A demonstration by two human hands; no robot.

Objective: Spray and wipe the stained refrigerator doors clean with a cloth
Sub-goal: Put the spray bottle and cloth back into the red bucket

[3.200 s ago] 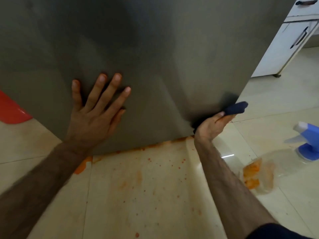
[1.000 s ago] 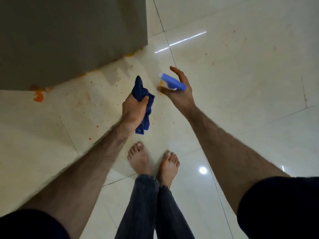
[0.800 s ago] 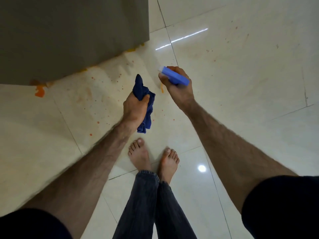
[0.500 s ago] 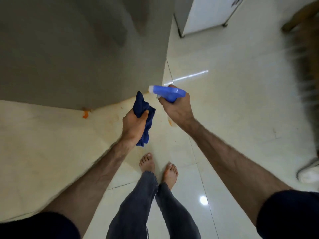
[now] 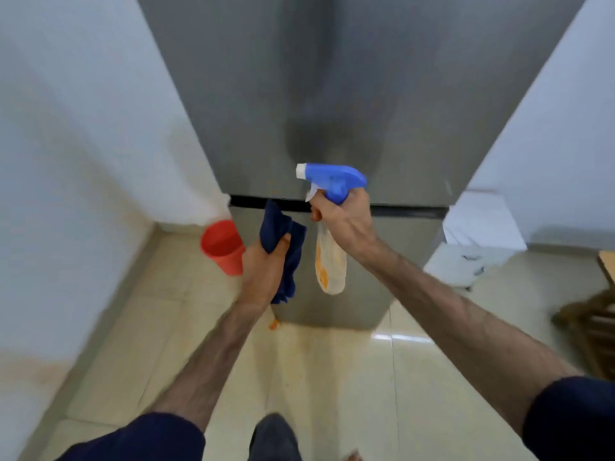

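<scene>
Sleeves (image 5: 143, 437): dark blue, at the bottom corners, cut off by the frame edge; bare forearms reaching forward from them.
Floor (image 5: 332, 377): pale glossy tiles, faint orange smearing near the fridge base, one orange blob (image 5: 273, 324) at the bottom left corner of the lower door.
Left hand (image 5: 263, 274): raised in front of the lower door, fingers clenched around the cloth.
Cloth (image 5: 283, 241): dark blue, bunched; one end sticking up above the fist, the rest hanging down below it.
Right hand (image 5: 346, 224): just right of the left hand, fingers wrapped round the neck of the spray bottle, one finger on the trigger.
Spray bottle (image 5: 329, 261): clear body with orange streaks hanging below the fist; blue head with white nozzle tip above it, nozzle pointing left and toward the fridge.
Red cup (image 5: 223, 247): on the floor left of the fridge, near the wall, mouth tilted toward the camera.
Refrigerator doors (image 5: 332, 94): grey metal, upper and lower, parted by a dark horizontal gap level with the hands; dull hazy patch on the upper door above the nozzle.
White cabinet (image 5: 479, 234): right of the fridge, blurred.
Wooden furniture (image 5: 592, 321): far right edge, blurred, kind not clear.
Walls (image 5: 66, 128): pale bluish, on both sides of the fridge.
</scene>
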